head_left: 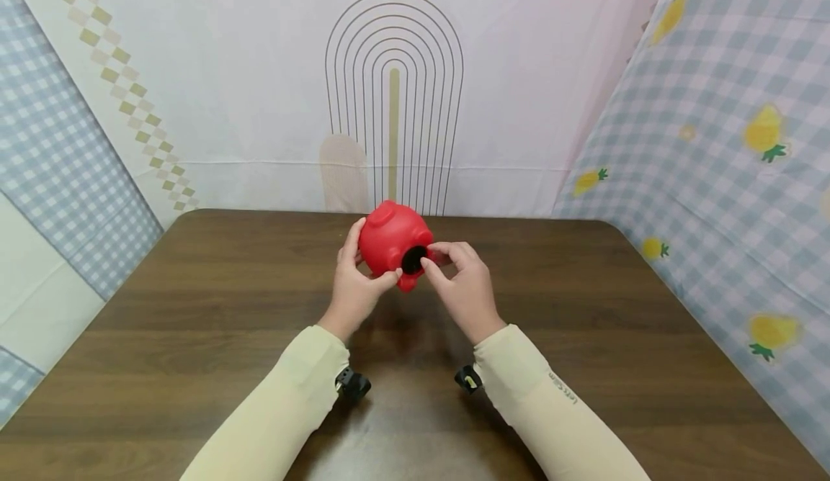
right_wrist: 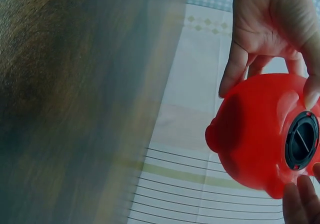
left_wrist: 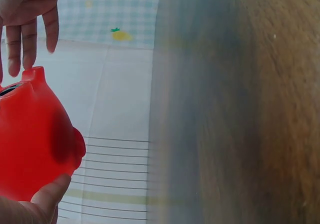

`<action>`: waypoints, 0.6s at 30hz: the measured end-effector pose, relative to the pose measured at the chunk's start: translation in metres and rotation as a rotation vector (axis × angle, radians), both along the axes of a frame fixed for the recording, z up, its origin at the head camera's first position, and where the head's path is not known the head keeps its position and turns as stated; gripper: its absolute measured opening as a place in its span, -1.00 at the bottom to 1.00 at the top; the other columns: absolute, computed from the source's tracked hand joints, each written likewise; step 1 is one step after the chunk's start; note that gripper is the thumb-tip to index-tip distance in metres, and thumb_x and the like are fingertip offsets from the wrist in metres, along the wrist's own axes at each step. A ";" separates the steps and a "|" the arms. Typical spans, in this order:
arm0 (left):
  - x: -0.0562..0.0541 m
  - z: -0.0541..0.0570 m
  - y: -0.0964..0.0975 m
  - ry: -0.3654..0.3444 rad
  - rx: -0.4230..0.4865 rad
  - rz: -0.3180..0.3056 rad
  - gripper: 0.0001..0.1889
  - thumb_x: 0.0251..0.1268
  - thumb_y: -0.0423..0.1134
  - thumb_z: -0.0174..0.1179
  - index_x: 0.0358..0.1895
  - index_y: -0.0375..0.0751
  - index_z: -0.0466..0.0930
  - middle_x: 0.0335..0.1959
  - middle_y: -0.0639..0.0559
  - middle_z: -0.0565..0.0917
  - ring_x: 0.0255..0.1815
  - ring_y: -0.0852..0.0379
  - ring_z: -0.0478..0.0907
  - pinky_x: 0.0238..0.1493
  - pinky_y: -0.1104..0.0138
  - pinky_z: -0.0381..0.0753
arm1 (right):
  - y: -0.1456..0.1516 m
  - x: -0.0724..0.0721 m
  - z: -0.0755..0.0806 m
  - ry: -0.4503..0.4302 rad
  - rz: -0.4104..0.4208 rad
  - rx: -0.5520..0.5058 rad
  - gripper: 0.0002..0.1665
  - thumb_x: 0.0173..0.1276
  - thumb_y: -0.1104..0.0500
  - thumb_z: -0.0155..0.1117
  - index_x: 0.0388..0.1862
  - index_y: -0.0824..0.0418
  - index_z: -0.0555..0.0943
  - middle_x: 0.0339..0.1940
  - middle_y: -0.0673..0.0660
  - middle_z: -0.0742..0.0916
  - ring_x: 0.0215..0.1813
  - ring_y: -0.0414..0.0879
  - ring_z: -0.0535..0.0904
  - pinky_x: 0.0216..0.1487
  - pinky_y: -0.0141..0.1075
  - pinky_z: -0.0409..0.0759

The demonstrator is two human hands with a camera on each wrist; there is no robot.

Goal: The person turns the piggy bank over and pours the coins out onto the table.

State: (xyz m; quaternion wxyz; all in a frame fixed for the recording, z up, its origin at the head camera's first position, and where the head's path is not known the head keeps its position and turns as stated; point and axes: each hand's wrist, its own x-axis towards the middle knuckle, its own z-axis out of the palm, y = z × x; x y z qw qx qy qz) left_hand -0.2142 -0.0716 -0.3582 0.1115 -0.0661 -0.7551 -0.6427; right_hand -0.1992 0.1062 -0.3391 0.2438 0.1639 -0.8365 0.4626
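A round red piggy bank [head_left: 392,240] with stubby feet is held up over the table, tilted so that its black plug [right_wrist: 301,140] faces the right hand. The left hand [head_left: 353,290] grips the bank's left side, thumb near the plug and fingers around the body. At the plug's edge is the thumb of the right hand [head_left: 463,286], with the forefinger by a foot of the bank. In the left wrist view the right hand's other fingers [left_wrist: 29,44] are fairly straight. A slot across the plug shows in the right wrist view.
The dark wooden table [head_left: 214,301] spreads beneath both arms. A white cloth [head_left: 246,70] with arch lines hangs behind it, and a checked cloth with pineapples [head_left: 726,200] hangs on the right. Each wrist wears a small black camera [head_left: 353,384].
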 end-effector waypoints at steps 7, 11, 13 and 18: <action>0.000 -0.001 0.005 0.003 0.031 0.006 -0.05 -0.02 -0.30 0.40 0.47 0.18 0.08 0.32 -0.04 0.25 0.27 -0.08 0.27 0.03 0.03 0.62 | -0.003 0.003 0.002 -0.010 -0.071 0.132 -0.74 0.27 0.17 0.37 -0.07 0.20 0.68 -0.18 0.09 0.64 -0.17 -0.09 0.56 -0.19 -0.23 0.65; 0.000 -0.002 0.008 0.011 0.048 0.006 -0.05 -0.01 -0.32 0.39 0.47 0.16 0.08 0.32 -0.06 0.24 0.28 -0.11 0.28 0.03 0.02 0.62 | -0.006 0.004 0.002 -0.006 -0.107 0.197 -0.73 0.26 0.15 0.38 -0.08 0.20 0.68 -0.19 0.08 0.64 -0.20 -0.08 0.56 -0.22 -0.26 0.65; 0.000 -0.003 0.009 0.012 0.052 0.013 -0.05 -0.01 -0.32 0.39 0.47 0.15 0.08 0.31 -0.07 0.24 0.27 -0.11 0.28 0.02 0.02 0.62 | -0.007 0.004 0.001 0.008 -0.126 0.230 -0.73 0.26 0.14 0.38 -0.09 0.21 0.68 -0.20 0.09 0.63 -0.22 -0.08 0.57 -0.24 -0.26 0.65; 0.001 -0.005 0.011 0.016 0.054 0.040 -0.06 -0.03 -0.33 0.40 0.46 0.16 0.10 0.30 -0.07 0.24 0.28 -0.07 0.27 0.01 0.03 0.62 | -0.009 0.003 0.000 0.058 -0.179 0.318 -0.74 0.24 0.12 0.39 -0.14 0.22 0.71 -0.25 0.11 0.64 -0.24 -0.07 0.59 -0.27 -0.19 0.63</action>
